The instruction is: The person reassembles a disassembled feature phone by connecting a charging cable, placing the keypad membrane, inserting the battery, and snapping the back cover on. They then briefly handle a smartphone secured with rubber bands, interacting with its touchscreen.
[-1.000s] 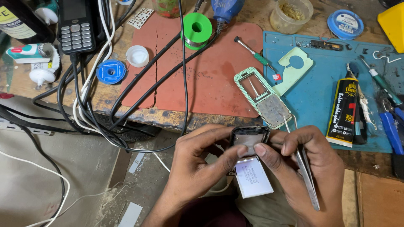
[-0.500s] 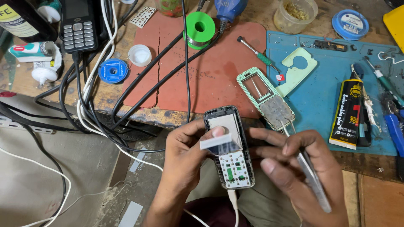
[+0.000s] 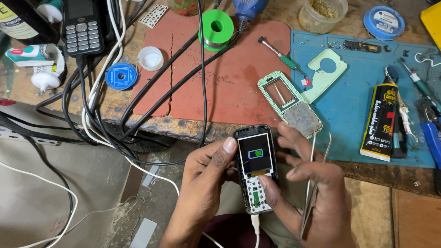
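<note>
The opened phone [image 3: 255, 167], screen lit, hangs just off the bench's [image 3: 138, 112] near edge. The left hand [image 3: 206, 183] fingers clamp its side; the right hand [image 3: 312, 183] fingers pinch tweezers [image 3: 314, 183], thumb on its keypad board.

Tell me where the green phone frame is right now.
In the head view, the green phone frame lies on the bench, right of centre, straddling the red mat and blue mat, just above the right hand.

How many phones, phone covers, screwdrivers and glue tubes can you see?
Phones: 2, the open phone in the left hand, and a black keypad phone.
Phone covers: 1, a green frame.
Screwdrivers: 2, one on the red mat, one far right.
Glue tubes: 1, black and yellow.
Total: 6
</note>
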A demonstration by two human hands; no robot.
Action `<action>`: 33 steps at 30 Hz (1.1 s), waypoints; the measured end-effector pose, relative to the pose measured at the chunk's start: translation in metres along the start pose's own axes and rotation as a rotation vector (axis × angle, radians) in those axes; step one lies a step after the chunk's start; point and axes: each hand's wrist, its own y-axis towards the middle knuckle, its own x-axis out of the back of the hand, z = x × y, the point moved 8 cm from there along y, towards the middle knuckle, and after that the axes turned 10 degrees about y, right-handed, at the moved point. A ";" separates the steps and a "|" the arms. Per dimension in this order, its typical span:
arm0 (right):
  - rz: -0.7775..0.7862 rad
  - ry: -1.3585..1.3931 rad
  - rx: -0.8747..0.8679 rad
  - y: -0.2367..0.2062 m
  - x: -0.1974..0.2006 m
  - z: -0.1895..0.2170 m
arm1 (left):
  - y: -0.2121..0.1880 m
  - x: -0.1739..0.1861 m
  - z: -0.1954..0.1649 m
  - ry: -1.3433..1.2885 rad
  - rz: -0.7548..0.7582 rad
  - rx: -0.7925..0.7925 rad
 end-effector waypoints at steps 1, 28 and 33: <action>0.035 0.007 0.056 0.002 -0.003 0.006 | -0.001 0.001 -0.001 0.019 -0.003 -0.012; 0.028 0.006 0.153 0.004 0.002 0.011 | -0.018 0.005 -0.013 -0.115 -0.053 -0.103; 0.000 0.020 0.168 0.003 0.001 0.015 | -0.024 0.002 -0.020 0.010 -0.134 -0.197</action>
